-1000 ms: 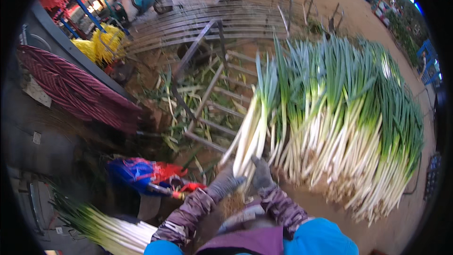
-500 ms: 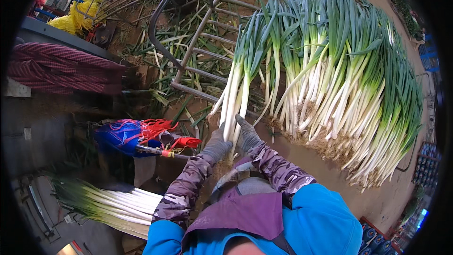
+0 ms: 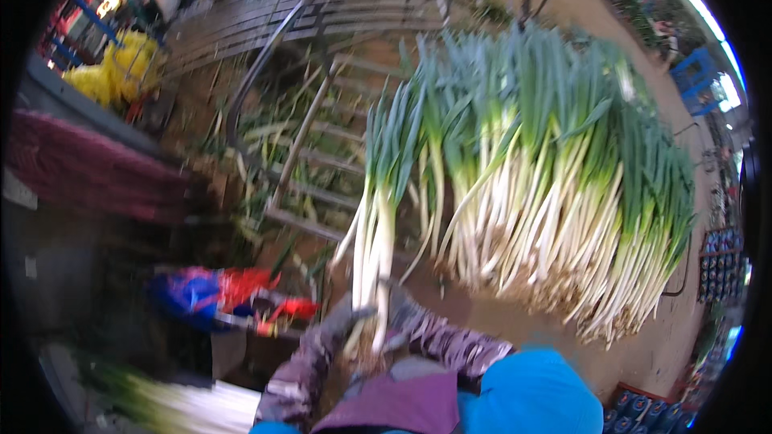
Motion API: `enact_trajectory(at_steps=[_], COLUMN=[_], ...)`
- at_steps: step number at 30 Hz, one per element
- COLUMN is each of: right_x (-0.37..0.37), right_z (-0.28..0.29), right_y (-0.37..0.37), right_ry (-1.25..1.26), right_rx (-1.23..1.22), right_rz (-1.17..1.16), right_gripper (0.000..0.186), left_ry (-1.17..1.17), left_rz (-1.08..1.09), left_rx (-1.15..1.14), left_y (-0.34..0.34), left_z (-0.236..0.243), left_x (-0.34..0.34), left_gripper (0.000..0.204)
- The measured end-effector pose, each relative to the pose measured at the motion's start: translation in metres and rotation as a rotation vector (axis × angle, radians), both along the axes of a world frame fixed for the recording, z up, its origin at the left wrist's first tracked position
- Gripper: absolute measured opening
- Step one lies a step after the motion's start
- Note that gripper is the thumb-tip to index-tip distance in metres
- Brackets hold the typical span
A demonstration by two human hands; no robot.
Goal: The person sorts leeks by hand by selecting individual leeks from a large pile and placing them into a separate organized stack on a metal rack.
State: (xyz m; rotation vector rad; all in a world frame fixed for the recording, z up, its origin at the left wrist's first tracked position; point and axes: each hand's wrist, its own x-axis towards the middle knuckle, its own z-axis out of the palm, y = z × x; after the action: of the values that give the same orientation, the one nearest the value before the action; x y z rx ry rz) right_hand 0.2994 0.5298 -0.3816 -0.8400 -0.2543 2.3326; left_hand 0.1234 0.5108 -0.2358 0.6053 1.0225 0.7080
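Several long green onions (image 3: 371, 241) with white stalks and green tops stand in front of me, their root ends toward my body. My left hand (image 3: 342, 320), in a grey glove, is closed around the lower white stalks, its thumb across them. On the right side of the same onions, my gloved right hand (image 3: 400, 311) grips the lower part of a thick stalk, thumb up along it. Roots hang just below both hands. To the right leans a large heap of green onions (image 3: 523, 185), tops away from me and roots toward me.
A metal rack (image 3: 301, 145) with crossbars stands ahead, with leaf scraps around it. Blue and red ties (image 3: 221, 293) lie at my left. Below them is a blurred pile of clean white-stalked onions (image 3: 201, 406). A checked cloth (image 3: 88, 165) hangs at far left.
My view has tilted, so the whole scene sits lower and further left. Both hands remain at the root end of the onions, the right one now closer around a stalk.
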Motion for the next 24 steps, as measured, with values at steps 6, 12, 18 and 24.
enact_trajectory(at_steps=[6, 12, 18, 24], right_x=[-0.008, -0.021, -0.014, -0.011], right_z=[0.07, 0.108, 0.152, 0.122], right_y=[0.036, 0.115, 0.087, 0.087], right_ry=[-0.053, -0.761, 0.035, -0.06], right_rx=[-0.332, -0.059, -0.196, -0.359], right_rz=[0.111, 0.097, -0.091, -0.033], right_gripper=[0.052, 0.036, 0.046, 0.04], left_ry=[0.055, 0.676, 0.406, 0.311], left_rz=[0.103, -0.097, 0.148, 0.043], left_rx=[-0.119, 0.006, 0.079, 0.048], left_y=[-0.014, 0.01, -0.037, -0.019], left_z=[-0.004, 0.064, 0.055, 0.053], left_x=[0.007, 0.022, 0.003, 0.007], left_gripper=[0.068, 0.074, 0.076, 0.06])
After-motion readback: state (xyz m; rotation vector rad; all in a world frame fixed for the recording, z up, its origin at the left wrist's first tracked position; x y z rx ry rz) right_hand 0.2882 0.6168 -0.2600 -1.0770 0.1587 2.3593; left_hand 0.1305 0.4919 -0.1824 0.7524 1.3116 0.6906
